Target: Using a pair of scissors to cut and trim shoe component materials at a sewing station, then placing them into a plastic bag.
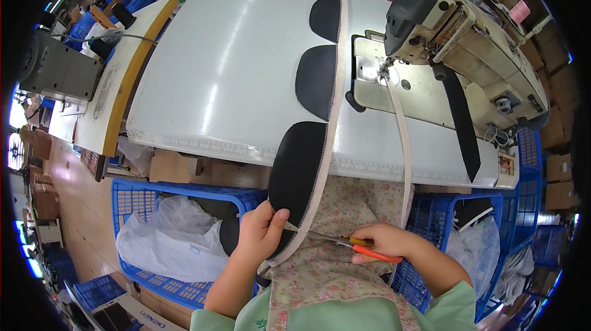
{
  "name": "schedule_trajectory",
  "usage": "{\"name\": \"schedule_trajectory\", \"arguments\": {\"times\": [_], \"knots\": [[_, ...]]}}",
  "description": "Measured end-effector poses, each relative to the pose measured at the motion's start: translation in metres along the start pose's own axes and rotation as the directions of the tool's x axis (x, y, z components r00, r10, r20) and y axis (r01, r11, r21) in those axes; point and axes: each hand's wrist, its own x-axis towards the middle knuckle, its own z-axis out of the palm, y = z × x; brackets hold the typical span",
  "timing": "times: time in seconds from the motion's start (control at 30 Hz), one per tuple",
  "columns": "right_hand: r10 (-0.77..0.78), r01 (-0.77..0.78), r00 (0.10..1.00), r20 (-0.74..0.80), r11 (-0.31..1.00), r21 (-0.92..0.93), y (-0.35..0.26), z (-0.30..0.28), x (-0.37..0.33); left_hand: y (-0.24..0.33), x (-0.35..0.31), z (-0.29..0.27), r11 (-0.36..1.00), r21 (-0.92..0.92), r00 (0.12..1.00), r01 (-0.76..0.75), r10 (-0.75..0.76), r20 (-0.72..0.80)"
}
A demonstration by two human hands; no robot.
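Observation:
A chain of black rounded fabric pieces (298,168) runs along one pale binding tape (336,100), from the table's far edge down to my lap. My left hand (260,232) pinches the chain, thumb on top, where the nearest large piece meets another black piece (229,237) hanging below. In my right hand (391,240) are scissors (377,253) with orange and yellow handles. Their blades point left and reach the tape beside my left hand; whether they are open or closed on it, I cannot tell.
A sewing machine (462,42) stands on the white table (203,85) at right, a second tape (401,140) trailing from its needle area. Blue baskets (184,191) with plastic-wrapped goods flank my lap. Another machine table (126,79) stands at left.

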Motion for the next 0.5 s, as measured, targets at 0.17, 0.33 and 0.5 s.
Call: {"name": "schedule_trajectory", "arguments": {"times": [0.17, 0.33, 0.5], "knots": [[0.077, -0.072, 0.991, 0.106, 0.996, -0.046, -0.014, -0.006, 0.006, -0.003, -0.002, 0.001, 1.0, 0.004, 1.0, -0.021, 0.021, -0.003], [-0.008, 0.008, 1.0, -0.004, 0.999, 0.044, -0.013, 0.0, 0.006, 0.001, -0.002, 0.003, 1.0, -0.019, 1.0, 0.006, -0.006, 0.003], [0.109, -0.109, 0.994, -0.008, 0.994, 0.006, -0.016, -0.003, 0.001, 0.0, -0.002, 0.002, 0.997, -0.061, 0.999, 0.052, -0.051, 0.008]]}}
